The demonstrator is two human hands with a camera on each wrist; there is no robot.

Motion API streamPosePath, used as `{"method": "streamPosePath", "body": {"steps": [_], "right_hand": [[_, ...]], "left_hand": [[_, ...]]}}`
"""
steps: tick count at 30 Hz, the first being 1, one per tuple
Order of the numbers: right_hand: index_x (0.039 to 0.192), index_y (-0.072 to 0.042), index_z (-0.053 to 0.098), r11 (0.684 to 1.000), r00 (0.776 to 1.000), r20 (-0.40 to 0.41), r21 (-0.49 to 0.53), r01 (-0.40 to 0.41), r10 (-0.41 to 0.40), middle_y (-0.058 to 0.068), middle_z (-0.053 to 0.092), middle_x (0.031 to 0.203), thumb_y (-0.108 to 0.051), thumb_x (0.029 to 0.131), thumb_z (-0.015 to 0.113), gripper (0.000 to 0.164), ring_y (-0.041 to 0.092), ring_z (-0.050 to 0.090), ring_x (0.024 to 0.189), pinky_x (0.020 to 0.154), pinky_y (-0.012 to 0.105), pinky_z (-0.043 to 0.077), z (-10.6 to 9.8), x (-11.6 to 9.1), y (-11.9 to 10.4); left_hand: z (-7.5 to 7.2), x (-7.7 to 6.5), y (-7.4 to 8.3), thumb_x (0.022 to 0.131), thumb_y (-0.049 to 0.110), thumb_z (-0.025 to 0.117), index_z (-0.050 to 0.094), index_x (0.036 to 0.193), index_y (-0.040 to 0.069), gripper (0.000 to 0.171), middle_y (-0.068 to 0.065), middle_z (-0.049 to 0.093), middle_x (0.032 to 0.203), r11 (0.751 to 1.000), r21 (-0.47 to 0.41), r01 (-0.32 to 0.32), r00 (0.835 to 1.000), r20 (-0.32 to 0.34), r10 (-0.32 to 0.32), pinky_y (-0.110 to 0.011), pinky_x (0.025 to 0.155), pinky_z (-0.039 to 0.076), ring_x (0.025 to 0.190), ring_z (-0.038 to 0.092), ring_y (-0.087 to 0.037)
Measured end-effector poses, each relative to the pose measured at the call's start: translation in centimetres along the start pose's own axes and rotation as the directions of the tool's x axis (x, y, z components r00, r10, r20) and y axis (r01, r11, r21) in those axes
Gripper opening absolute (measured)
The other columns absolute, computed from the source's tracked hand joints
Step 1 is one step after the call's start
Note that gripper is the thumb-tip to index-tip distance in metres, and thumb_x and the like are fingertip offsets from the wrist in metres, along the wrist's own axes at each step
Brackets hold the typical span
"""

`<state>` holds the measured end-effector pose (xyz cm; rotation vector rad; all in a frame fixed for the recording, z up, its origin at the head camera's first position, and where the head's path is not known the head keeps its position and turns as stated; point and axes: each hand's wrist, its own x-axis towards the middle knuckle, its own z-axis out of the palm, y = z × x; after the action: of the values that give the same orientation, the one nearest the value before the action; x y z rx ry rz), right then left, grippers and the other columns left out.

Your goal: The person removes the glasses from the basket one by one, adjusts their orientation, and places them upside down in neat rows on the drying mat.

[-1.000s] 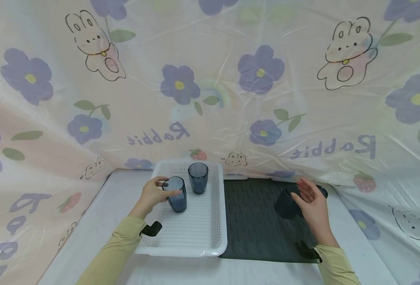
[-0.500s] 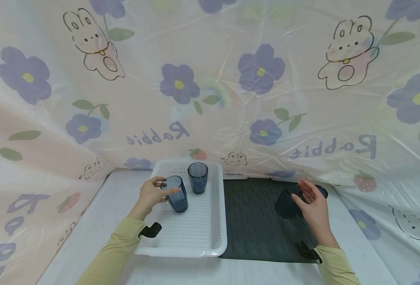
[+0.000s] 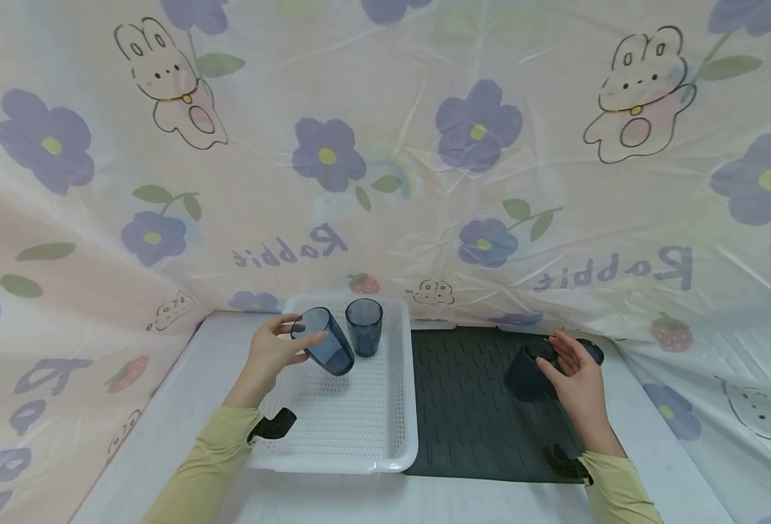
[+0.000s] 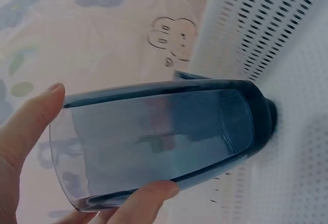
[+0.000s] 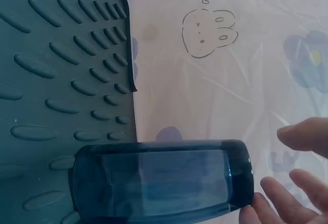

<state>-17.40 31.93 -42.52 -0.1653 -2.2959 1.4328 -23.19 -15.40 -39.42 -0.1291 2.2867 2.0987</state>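
Observation:
Near its rim, my left hand (image 3: 269, 356) grips a blue-tinted drinking glass (image 3: 333, 353) between thumb and fingers. That glass is tilted over the white perforated tray (image 3: 333, 466), with its thick base pointing down and to the right. Another blue glass (image 3: 364, 331) stands at the back of the tray. My right hand (image 3: 580, 386) is beside a dark blue glass (image 3: 521, 378) on the black mat (image 3: 464, 422). In the right wrist view its thumb is off this glass (image 5: 164, 183), and one fingertip is right at the end of it. The fingers are loosely bent.
A further dark glass (image 3: 593, 351) shows partly behind my right hand. The tray and mat lie side by side on a white table (image 3: 484, 502). A printed sheet (image 3: 398, 204) with rabbits and flowers hangs behind and at both sides.
My left hand has raised the glass slightly and tilted it further, its base swinging to the right and up. The right hand has hardly moved.

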Motion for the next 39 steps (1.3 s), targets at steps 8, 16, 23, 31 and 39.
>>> {"method": "streamPosePath", "body": {"steps": [8, 16, 23, 31, 39], "right_hand": [[0.145, -0.002, 0.037, 1.0, 1.0, -0.007, -0.007, -0.004, 0.004, 0.021, 0.046, 0.138, -0.003, 0.09, 0.066, 0.063, 0.036, 0.04, 0.129, 0.107, 0.049, 0.034, 0.0, 0.0, 0.0], [0.145, -0.002, 0.037, 1.0, 1.0, -0.006, -0.008, -0.007, 0.007, 0.021, 0.046, 0.138, -0.007, 0.091, 0.067, 0.063, 0.036, 0.04, 0.129, 0.107, 0.048, 0.035, 0.0, 0.0, 0.2], [0.146, -0.003, 0.036, 1.0, 1.0, -0.007, -0.011, -0.017, 0.017, 0.02, 0.045, 0.139, -0.008, 0.091, 0.066, 0.063, 0.036, 0.04, 0.13, 0.107, 0.047, 0.034, 0.1, 0.1, 0.1], [0.146, -0.004, 0.036, 1.0, 1.0, -0.008, -0.004, -0.02, 0.02, 0.02, 0.045, 0.139, -0.008, 0.091, 0.066, 0.063, 0.036, 0.039, 0.131, 0.108, 0.047, 0.034, 0.1, 0.1, 0.1], [0.146, -0.003, 0.036, 1.0, 1.0, -0.01, -0.007, -0.02, 0.02, 0.02, 0.045, 0.138, -0.007, 0.091, 0.066, 0.063, 0.035, 0.039, 0.13, 0.107, 0.047, 0.034, 0.1, 0.0, 0.3]], "left_hand": [[0.1, -0.9, 2.0, 0.075, 0.023, 0.084, 0.044, 0.139, 0.007, 0.078, -0.02, 0.037, 0.131, 0.994, -0.101, -0.041, 0.999, 0.0, 0.041, -0.039, 0.081, 0.057, 0.092, 0.061, -0.025], [0.5, -1.4, 2.8, 0.078, 0.019, 0.082, 0.044, 0.137, 0.005, 0.072, -0.017, 0.038, 0.125, 0.973, -0.219, -0.073, 0.997, -0.024, 0.07, -0.041, 0.08, 0.057, 0.085, 0.066, -0.018], [1.7, -1.4, 2.7, 0.08, 0.016, 0.079, 0.046, 0.133, 0.003, 0.063, -0.015, 0.048, 0.113, 0.934, -0.347, -0.089, 0.996, -0.032, 0.083, -0.043, 0.078, 0.057, 0.084, 0.066, -0.019], [3.5, -1.4, 3.0, 0.082, 0.016, 0.078, 0.048, 0.131, 0.003, 0.059, -0.014, 0.048, 0.113, 0.905, -0.419, -0.074, 0.997, -0.013, 0.076, -0.044, 0.079, 0.057, 0.082, 0.062, -0.021], [5.4, -1.3, 2.6, 0.081, 0.022, 0.079, 0.048, 0.132, 0.005, 0.061, -0.015, 0.049, 0.115, 0.884, -0.465, -0.044, 0.998, 0.014, 0.057, -0.042, 0.081, 0.056, 0.083, 0.06, -0.023]]}}
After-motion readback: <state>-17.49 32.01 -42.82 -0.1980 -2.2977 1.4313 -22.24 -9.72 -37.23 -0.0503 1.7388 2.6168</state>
